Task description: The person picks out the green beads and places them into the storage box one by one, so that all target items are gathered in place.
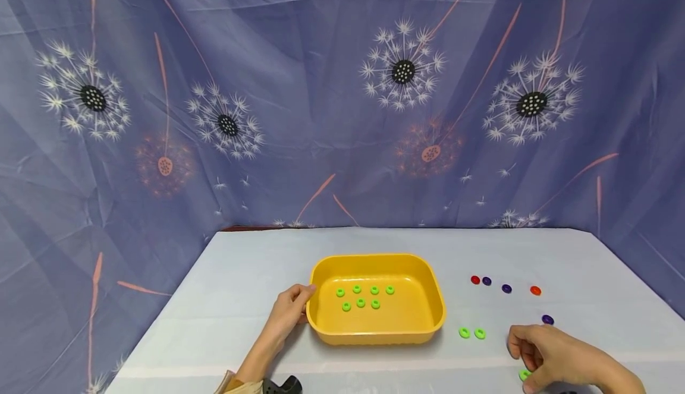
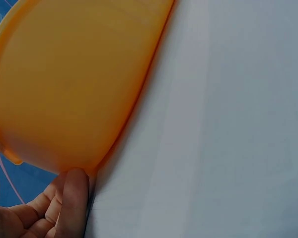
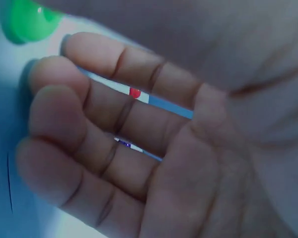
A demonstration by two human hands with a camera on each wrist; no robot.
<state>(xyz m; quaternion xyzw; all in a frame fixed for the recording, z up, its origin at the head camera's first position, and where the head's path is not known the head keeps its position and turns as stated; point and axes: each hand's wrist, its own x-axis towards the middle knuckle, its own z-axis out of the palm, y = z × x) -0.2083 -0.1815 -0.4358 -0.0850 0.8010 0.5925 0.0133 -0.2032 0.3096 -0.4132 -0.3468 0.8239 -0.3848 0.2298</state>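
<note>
A yellow plastic tray point(image 1: 374, 339) stands in the middle of the table with several small green rings point(image 1: 361, 302) on its floor. At its left end my left hand point(image 1: 289, 309) grips the rim, thumb on top and fingers against the outer wall, as the left wrist view also shows. My right hand point(image 1: 559, 355) hovers low over the right front of the table, fingers bent and apart from the thumb. A green ring point(image 1: 524, 375) lies by its thumb and index finger; in the right wrist view this green ring point(image 3: 32, 21) appears just beyond the index fingertip.
Two green rings point(image 1: 464, 333) lie between the tray and my right hand. Farther back on the right are a red ring point(image 1: 475, 280), an orange-red ring point(image 1: 536, 290) and three dark purple rings point(image 1: 506, 289). A patterned blue-purple curtain point(image 1: 321, 114) hangs behind the white-covered table point(image 1: 214, 305).
</note>
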